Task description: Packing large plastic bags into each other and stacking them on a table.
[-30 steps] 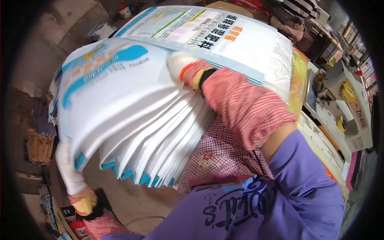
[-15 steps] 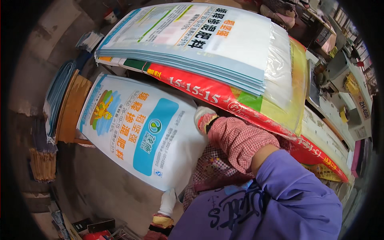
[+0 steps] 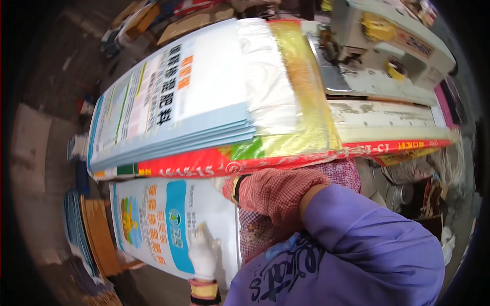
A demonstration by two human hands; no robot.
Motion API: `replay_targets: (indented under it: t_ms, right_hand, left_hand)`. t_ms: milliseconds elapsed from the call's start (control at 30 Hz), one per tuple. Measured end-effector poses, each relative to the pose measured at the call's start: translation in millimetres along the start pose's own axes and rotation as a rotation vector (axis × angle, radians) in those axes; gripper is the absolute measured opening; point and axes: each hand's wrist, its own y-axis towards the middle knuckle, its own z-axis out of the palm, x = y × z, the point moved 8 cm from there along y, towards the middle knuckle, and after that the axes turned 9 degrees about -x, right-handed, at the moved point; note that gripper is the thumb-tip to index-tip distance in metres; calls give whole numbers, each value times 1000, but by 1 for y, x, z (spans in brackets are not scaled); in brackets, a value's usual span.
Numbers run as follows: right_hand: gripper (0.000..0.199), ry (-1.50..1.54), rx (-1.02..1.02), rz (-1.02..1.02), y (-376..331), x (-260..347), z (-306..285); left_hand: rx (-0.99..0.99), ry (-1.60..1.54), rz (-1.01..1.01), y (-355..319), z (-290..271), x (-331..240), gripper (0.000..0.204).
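Observation:
A white printed sack with a blue panel and orange lettering spreads out below the table edge, in front of me. On its face lies my left hand in a white glove, fingers stretched out toward the blue panel. At the sack's upper right corner, against the table edge, is my right hand, gloved too and slightly blurred. Its fingers are closed on the sack's edge, though partly hidden. Beyond, a stack of similar white and blue sacks lies on the table, over a red and yellow sack.
A pale sewing machine stands at the right end of the table. Left of the sack, folded blue-edged sacks hang over a wooden stool-like piece. A cardboard box sits behind the table.
My view has turned right, bringing the sewing machine further in. My left hand has moved from the sack's lower edge onto its face. My right hand stays at the upper corner.

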Motion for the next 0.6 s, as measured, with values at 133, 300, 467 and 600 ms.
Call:
replay_targets:
  t_ms: [133, 300, 467, 600]
  right_hand:
    - [26, 41, -38, -55, -55, -6, -16]
    - [26, 59, -52, -164, -106, 0, -34]
    - [31, 410, -863, -56, -178, -86, -139]
    - [26, -22, -882, 302, -180, -139, -161]
  left_hand:
    - [84, -437, 17, 83, 52, -36, 76]
    - [110, -225, 392, 107, 193, -4, 73]
    - [212, -2, 569, 129, 138, -63, 55]
    - [798, -456, 597, 122, -1, -150, 25]
